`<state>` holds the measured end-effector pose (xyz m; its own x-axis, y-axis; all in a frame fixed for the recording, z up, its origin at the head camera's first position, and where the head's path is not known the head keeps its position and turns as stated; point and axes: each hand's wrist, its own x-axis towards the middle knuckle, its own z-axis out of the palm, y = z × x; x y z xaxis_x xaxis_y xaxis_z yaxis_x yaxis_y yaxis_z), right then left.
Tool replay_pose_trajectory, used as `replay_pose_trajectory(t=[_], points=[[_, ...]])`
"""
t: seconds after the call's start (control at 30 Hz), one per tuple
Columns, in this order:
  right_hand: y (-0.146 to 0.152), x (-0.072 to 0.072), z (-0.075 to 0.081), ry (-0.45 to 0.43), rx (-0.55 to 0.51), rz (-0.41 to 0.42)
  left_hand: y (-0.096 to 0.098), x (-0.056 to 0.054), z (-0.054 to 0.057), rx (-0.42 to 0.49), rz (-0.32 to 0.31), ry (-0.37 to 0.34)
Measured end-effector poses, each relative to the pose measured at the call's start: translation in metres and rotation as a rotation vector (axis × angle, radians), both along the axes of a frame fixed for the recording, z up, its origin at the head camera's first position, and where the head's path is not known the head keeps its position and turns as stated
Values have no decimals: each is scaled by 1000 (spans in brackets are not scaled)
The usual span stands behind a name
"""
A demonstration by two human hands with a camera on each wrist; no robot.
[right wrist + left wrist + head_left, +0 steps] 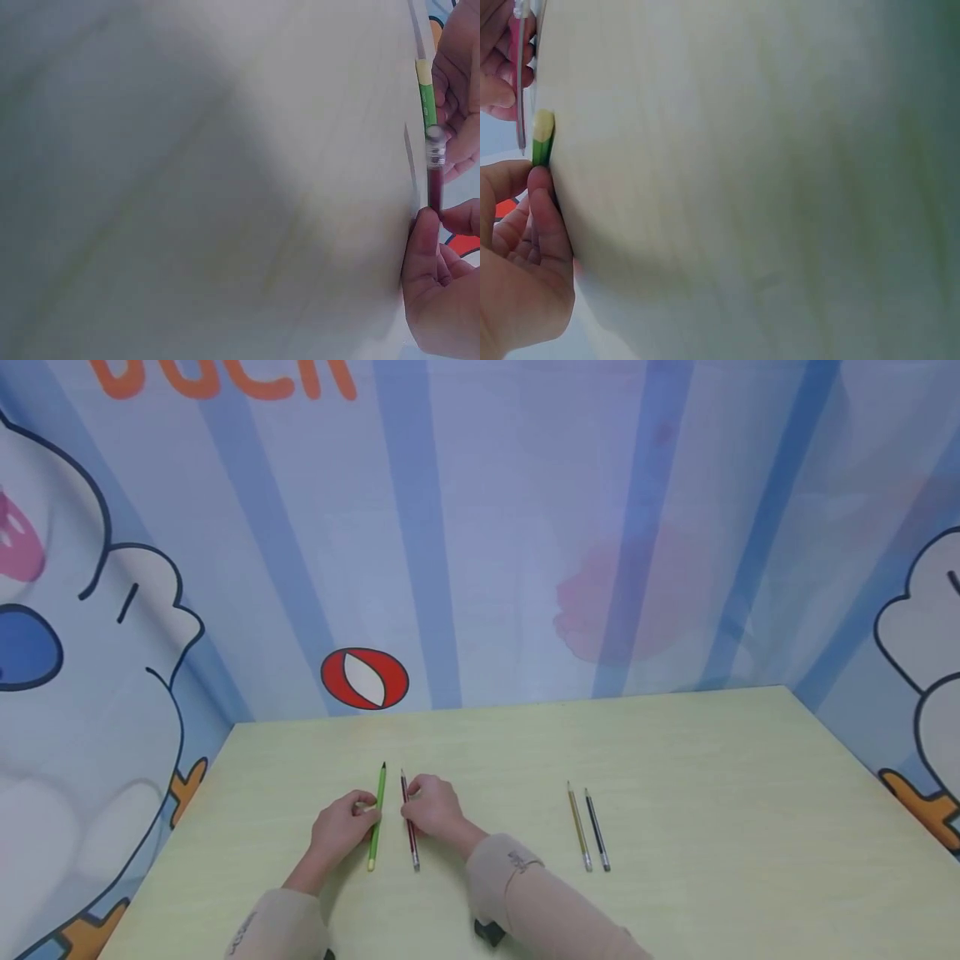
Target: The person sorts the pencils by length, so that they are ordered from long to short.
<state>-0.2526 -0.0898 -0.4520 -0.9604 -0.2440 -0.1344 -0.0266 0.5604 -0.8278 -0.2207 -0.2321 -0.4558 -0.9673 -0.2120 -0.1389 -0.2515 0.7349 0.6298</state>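
On the left half of the table, my left hand (341, 831) pinches a green pencil (378, 814) with a yellow end between thumb and fingers. Just to its right, my right hand (435, 810) pinches a dark red pencil (412, 835) that has a metal band and an eraser. Both pencils point away from me, side by side with a narrow gap between them. In the left wrist view the yellow end (544, 126) sticks out past the fingertips. The right wrist view shows the metal band (435, 154) of the red pencil, its eraser nearest the camera.
Right of my hands, a gold-coloured pencil (579, 827) and a dark pencil (597, 831) lie nearly parallel on the pale yellow table (712, 777). A printed cloth backdrop (510, 527) rises behind the table's far edge and at both sides.
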Motion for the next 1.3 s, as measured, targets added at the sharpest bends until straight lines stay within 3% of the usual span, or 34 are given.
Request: replay_pose_trajectory(t=[0.13, 0.33, 0.47, 0.77, 0.93, 1.1, 1.3], points=[[0, 0, 2, 59, 79, 19, 0, -1, -1, 14, 5, 0], [2, 1, 2, 81, 63, 88, 0, -1, -1, 14, 1, -2], [6, 2, 3, 117, 96, 184, 0, 0, 0, 10, -7, 6], [13, 3, 12, 282, 346, 443, -1, 0, -2, -19, -17, 2], [14, 5, 13, 296, 419, 523, -2, 0, -2, -21, -19, 5], [14, 7, 12, 348, 498, 575, -1, 0, -3, -20, -16, 8], [14, 7, 8, 430, 545, 572, -1, 0, -2, -25, -16, 12]])
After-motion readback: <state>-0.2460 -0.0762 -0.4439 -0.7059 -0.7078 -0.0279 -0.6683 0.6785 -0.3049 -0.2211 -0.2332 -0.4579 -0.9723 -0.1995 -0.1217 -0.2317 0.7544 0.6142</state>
